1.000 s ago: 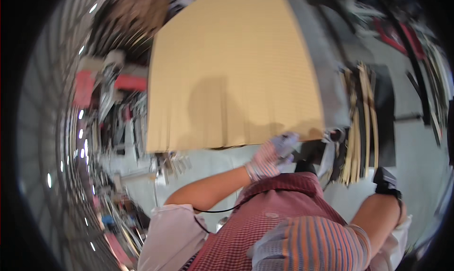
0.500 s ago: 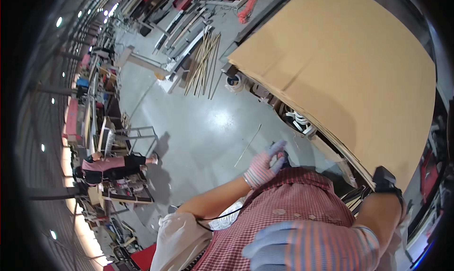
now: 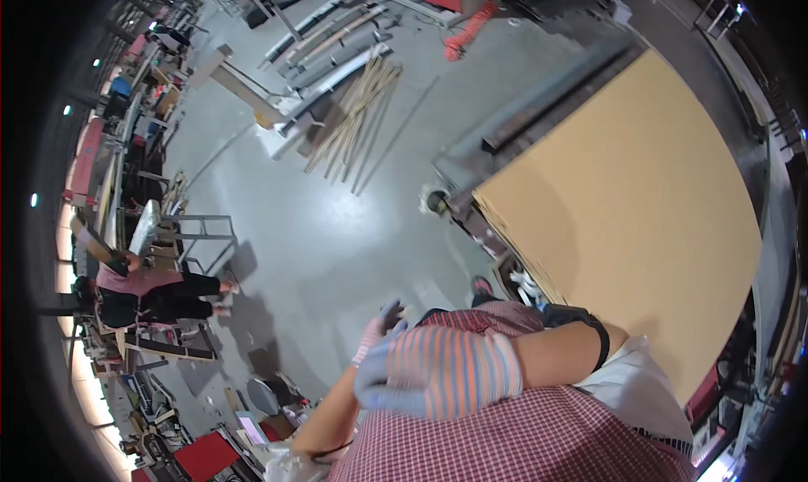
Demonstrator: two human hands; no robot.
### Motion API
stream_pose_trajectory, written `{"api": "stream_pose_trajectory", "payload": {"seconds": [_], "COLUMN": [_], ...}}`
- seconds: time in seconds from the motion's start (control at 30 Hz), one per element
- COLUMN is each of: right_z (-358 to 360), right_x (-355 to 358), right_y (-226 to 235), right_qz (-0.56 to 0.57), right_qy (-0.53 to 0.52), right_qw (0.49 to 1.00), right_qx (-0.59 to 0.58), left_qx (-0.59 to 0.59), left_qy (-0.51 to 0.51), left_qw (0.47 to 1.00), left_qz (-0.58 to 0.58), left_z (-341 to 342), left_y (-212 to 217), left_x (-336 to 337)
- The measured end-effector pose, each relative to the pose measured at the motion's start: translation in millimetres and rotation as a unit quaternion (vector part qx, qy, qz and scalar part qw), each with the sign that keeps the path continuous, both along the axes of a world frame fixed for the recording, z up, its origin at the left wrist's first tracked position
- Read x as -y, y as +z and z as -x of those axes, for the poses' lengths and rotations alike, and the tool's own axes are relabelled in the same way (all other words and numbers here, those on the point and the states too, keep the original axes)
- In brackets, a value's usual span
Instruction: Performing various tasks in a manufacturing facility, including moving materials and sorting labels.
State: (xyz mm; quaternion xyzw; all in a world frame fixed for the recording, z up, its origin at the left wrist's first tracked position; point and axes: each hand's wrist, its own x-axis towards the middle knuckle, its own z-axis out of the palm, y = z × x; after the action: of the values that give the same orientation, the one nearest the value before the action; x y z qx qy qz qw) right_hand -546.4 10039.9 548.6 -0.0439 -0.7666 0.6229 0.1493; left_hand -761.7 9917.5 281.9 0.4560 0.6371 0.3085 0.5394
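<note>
Both my hands wear striped knit gloves with blue-grey fingers. My right hand (image 3: 446, 373) is close in front of my chequered red top, its back toward me and its fingers loosely bent to the left; I see nothing in it. Just beyond it, partly covered by it, is my left hand (image 3: 380, 329), fingers stretched away from me and apart, with nothing visible in them. Whether the two hands touch, I cannot tell. On the right lies a stack of large brown boards (image 3: 631, 204), nearest to my right forearm; neither hand is on it.
Thin wooden strips (image 3: 358, 116) lie on the grey floor ahead, near longer metal-looking profiles (image 3: 337, 49). An orange-red rope bundle (image 3: 470, 32) is farther off. A co-worker (image 3: 151, 293) stands at the left beside a metal frame (image 3: 202, 230). A red panel (image 3: 206, 457) is at lower left.
My right hand has swung up and left across my body, now overlapping the left hand. My left hand has shifted left and lower in view. The view has turned; the board stack appears lower.
</note>
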Motion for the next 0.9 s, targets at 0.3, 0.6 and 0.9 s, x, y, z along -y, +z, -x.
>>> {"api": "stream_pose_trajectory", "payload": {"seconds": [0.3, 0.6, 0.9], "right_z": [81, 209, -22], "right_x": [-139, -273, -383], "right_y": [-144, -174, -261], "right_qz": [0.372, 0.358, -0.117], "right_qy": [-0.312, -0.525, -0.919], "right_qw": [0.872, 0.759, 0.23], "right_qx": [0.06, 0.145, 0.296], "left_qx": [-0.148, -0.156, -0.109], "left_qy": [-0.177, -0.283, -0.383], "left_qw": [0.948, 0.932, 0.917], "left_qz": [0.217, 0.165, 0.03], "left_z": [225, 378, 296], "left_y": [-103, -74, -26], "left_x": [-70, -414, -696]}}
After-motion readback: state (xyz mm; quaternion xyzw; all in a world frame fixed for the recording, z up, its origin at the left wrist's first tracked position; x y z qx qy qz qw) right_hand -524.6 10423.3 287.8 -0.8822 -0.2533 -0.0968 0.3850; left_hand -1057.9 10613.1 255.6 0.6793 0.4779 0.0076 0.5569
